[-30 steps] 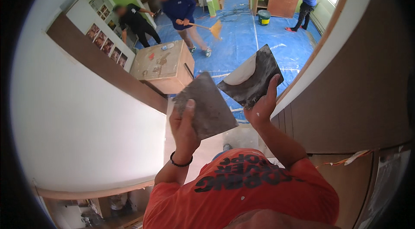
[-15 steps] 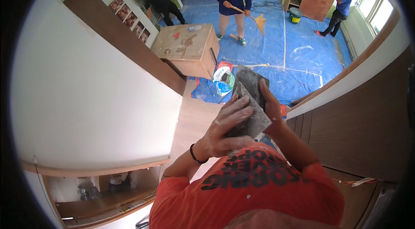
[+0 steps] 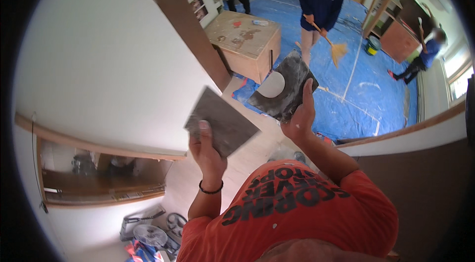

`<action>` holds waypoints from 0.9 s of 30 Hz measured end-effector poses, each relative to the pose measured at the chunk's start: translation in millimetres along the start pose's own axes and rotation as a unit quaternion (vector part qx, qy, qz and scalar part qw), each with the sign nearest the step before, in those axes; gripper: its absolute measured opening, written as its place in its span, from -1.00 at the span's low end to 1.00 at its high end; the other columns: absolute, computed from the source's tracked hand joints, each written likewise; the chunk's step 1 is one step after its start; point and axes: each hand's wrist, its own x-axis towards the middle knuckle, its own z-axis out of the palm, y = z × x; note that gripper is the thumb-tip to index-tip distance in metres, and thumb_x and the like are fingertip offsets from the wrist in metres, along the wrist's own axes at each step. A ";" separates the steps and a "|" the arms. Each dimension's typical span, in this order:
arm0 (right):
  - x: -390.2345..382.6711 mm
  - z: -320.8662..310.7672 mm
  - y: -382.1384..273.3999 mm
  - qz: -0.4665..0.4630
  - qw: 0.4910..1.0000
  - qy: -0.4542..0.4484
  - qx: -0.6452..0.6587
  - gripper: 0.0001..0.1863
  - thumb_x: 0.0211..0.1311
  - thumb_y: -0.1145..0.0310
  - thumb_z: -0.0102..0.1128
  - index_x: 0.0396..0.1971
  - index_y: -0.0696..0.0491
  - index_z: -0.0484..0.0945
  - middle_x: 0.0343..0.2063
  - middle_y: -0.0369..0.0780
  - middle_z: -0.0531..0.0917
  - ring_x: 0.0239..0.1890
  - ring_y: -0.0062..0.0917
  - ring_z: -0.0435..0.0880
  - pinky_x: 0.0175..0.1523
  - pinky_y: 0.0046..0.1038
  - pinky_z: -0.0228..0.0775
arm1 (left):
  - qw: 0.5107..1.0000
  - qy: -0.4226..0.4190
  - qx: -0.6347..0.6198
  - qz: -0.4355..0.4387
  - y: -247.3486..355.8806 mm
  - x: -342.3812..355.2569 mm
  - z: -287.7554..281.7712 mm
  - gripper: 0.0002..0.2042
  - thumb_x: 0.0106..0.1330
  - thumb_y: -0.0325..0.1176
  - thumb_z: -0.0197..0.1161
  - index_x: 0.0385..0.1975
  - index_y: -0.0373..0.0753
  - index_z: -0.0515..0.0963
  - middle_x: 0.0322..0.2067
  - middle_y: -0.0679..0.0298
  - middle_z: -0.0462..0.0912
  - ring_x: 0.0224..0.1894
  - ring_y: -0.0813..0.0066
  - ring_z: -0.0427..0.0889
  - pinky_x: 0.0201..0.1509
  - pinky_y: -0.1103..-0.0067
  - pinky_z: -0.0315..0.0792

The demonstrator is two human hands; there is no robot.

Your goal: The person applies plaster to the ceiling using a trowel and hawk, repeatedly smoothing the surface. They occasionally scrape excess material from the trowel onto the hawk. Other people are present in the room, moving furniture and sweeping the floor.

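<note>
The left hand (image 3: pixel 207 152) grips a flat gray square (image 3: pixel 222 123), the right hand (image 3: pixel 301 117) a smeared black board (image 3: pixel 293 78) with a smooth white patch (image 3: pixel 272 85). A blue sheet (image 3: pixel 336 111) covers some floor (image 3: pixel 250 160).

Grey plate (image 3: pixel 222 122) matt and smeared, dark plate (image 3: pixel 295 80) streaked chalky, white paste (image 3: pixel 272 85) smooth, wooden box (image 3: pixel 247 62) matt, top stained, floor sheeting (image 3: pixel 327 113) creased blue plastic, red shirt (image 3: pixel 316 217) matt cloth, white wall (image 3: pixel 99 64) smooth
</note>
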 end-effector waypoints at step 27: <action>23.8 -19.3 -65.8 0.118 0.841 -0.260 -0.459 -0.27 0.60 -0.12 -0.24 0.13 0.36 0.45 0.01 -0.03 0.63 0.01 -0.35 0.59 0.13 -0.38 0.42 | 0.417 0.327 0.009 0.848 331.9 -35.1 140.4 -0.68 0.59 -0.37 0.03 0.18 -0.43 0.45 -0.01 0.09 0.63 0.01 0.28 0.60 0.16 0.49 0.40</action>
